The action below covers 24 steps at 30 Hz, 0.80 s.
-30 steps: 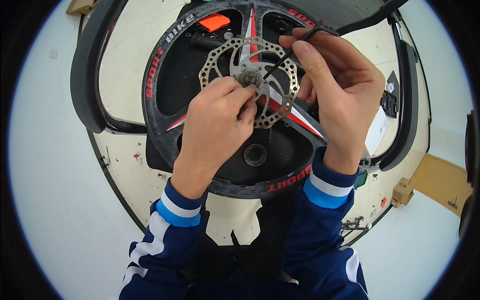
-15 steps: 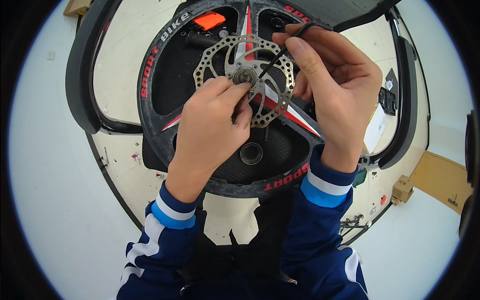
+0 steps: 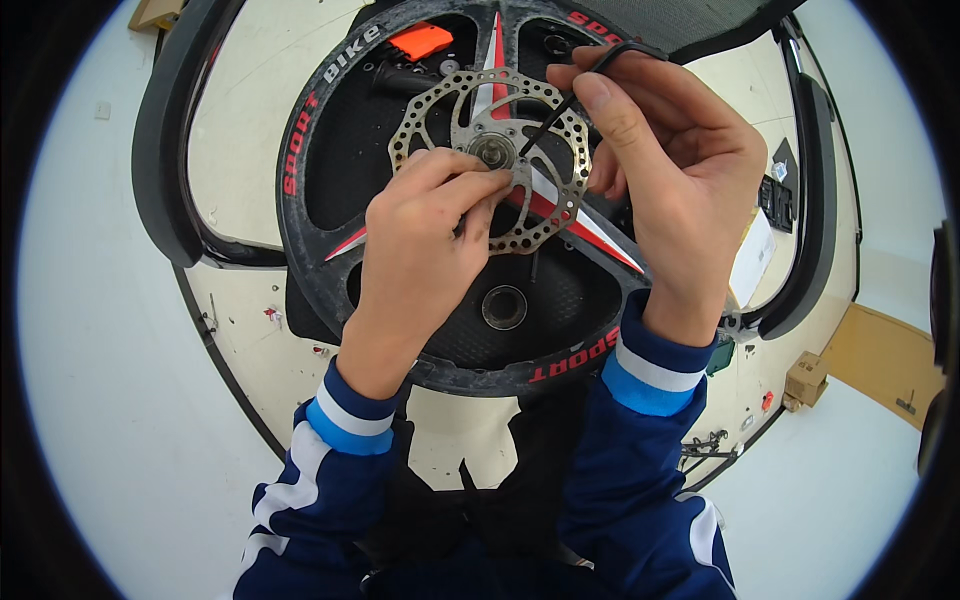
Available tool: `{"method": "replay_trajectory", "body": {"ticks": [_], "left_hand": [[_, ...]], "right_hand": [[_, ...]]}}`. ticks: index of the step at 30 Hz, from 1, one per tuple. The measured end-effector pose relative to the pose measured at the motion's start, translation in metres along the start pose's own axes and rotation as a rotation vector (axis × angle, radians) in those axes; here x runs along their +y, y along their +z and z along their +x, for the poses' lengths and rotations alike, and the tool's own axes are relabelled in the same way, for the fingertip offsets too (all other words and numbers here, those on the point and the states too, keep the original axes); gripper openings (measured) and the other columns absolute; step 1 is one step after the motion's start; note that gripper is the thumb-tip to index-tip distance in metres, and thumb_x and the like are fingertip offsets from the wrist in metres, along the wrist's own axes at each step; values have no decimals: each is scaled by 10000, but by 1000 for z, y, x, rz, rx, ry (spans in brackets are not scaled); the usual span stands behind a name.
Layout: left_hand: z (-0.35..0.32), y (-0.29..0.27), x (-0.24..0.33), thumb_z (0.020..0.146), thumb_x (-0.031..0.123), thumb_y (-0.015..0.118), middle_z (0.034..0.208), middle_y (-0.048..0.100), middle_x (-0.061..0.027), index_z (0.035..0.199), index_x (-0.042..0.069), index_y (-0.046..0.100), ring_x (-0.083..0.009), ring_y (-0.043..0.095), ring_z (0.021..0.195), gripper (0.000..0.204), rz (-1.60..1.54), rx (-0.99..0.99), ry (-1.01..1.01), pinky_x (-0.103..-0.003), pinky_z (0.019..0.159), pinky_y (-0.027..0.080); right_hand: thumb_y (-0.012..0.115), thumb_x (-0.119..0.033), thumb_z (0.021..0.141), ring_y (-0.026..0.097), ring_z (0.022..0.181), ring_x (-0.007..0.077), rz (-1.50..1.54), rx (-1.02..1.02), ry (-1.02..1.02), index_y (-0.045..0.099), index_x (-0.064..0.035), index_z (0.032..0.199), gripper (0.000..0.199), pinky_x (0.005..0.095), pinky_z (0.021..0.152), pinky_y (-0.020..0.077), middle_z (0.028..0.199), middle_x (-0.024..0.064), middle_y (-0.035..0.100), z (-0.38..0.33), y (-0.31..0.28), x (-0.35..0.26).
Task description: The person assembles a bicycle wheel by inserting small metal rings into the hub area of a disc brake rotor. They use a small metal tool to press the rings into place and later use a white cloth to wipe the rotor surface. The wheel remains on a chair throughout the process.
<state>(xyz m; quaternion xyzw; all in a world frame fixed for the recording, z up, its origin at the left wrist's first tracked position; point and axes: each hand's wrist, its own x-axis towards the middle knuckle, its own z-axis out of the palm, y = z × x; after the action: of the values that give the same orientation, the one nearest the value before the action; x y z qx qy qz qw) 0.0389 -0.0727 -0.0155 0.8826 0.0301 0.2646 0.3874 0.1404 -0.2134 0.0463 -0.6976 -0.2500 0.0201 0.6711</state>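
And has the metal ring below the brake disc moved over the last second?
No: judged against the wheel rim, the metal ring keeps its place; both have only shifted slightly left together in the picture.

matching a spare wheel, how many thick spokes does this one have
3: the upper spoke, the lower-right spoke and the lower-left spoke, the last partly hidden behind the left hand.

Brake rotor (image 3: 468,131) on wheel (image 3: 297,215); from rotor centre, hex key (image 3: 550,121) at 2 o'clock, ring (image 3: 487,308) at 6 o'clock
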Motion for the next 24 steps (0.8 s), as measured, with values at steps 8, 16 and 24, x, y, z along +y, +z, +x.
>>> {"method": "replay_trajectory", "body": {"ticks": [8, 16, 24], "left_hand": [[-3, 5, -1, 770, -61, 750, 912, 699, -88, 950, 29, 775, -224, 692, 788, 202, 37, 14, 41, -289, 676, 540], [-1, 8, 3, 714, -17, 774, 884, 694, -92, 890, 33, 761, -266, 637, 817, 184, -44, 8, -118, -341, 722, 506], [-2, 7, 6, 697, 0, 777, 871, 696, -86, 865, 42, 763, -276, 622, 839, 173, -87, 11, -205, -363, 741, 494]], "right_hand": [[735, -49, 906, 587, 550, 51, -10, -29, 26, 733, 56, 1084, 207, 173, 478, 443, 974, 181, 769, -1, -2, 3], [746, -48, 875, 692, 637, 108, 0, -118, 168, 745, 69, 1022, 188, 217, 558, 540, 861, 121, 769, -1, -8, 2], [738, -41, 890, 684, 620, 108, 46, -184, 175, 741, 64, 1039, 182, 217, 552, 541, 905, 130, 774, -3, -6, 7]]}}
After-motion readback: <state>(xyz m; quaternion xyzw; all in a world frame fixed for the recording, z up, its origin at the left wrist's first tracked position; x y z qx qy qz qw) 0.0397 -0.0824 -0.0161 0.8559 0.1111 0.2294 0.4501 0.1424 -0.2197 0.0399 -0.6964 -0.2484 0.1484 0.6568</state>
